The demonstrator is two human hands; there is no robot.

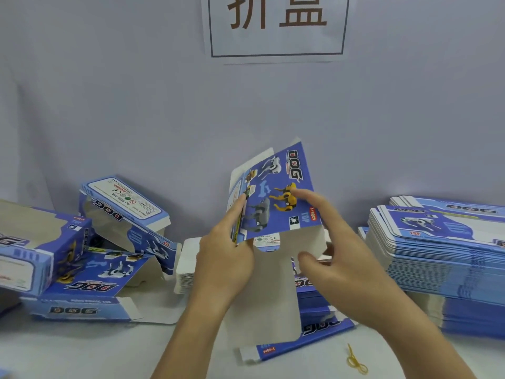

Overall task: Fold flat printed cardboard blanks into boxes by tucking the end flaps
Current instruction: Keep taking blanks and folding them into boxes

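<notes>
Now, mid-fold: blank (pixel 276 203) held upright above the counter (pixel 82 351), between the folded boxes (pixel 114 236) on the left and the stack of flat blanks (pixel 442 255) on the right. Left hand (pixel 226 255) grasping the blank's left edge, thumb on the printed face. Right hand (pixel 336 253) released, fingers straight on the printed panel, thumb under the white inner flap (pixel 297 242). Best to hold the left edge steady, press along the crease, square the tube, then tuck the flap in cleanly without bending the print.

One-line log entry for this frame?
step: opening blank | left hand: grips blank left edge | right hand: fingers on printed panel | flat stack: right | folded boxes: left
</notes>
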